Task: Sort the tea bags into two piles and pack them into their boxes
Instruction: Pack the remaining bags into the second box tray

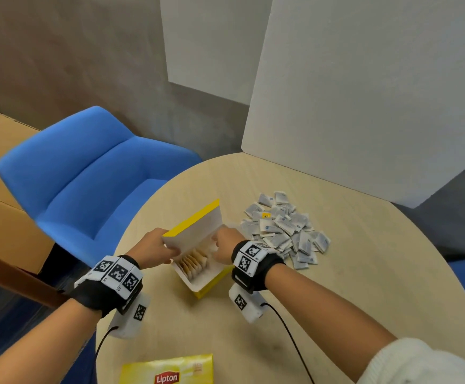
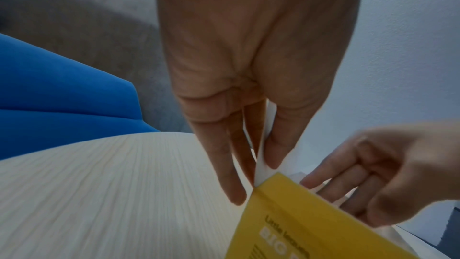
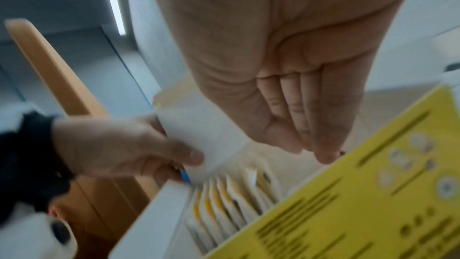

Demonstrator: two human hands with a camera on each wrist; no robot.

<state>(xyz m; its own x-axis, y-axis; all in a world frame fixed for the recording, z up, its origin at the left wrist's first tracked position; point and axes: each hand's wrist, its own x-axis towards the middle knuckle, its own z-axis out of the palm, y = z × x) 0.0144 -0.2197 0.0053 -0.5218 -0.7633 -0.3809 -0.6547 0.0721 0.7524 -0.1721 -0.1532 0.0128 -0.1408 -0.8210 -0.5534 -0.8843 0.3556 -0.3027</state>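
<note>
An open yellow box [image 1: 209,284] stands in the middle of the round table, with a row of yellow-tagged tea bags [image 1: 194,263] upright inside. Its lid [image 1: 198,227] is raised, white inside. My left hand [image 1: 167,249] pinches the lid's white side flap [image 2: 263,166] between thumb and fingers. My right hand [image 1: 217,245] is at the box's right rim, fingers straight [image 3: 323,153] and pointing down over the bags [image 3: 231,204], holding nothing. A loose pile of grey-white tea bags [image 1: 284,228] lies just right of the box.
A yellow Lipton box [image 1: 167,370] lies at the table's near edge. A blue chair [image 1: 87,173] stands left of the table. White boards [image 1: 364,92] lean behind the table at the back right. Wrist camera cables trail across the tabletop [image 1: 364,273].
</note>
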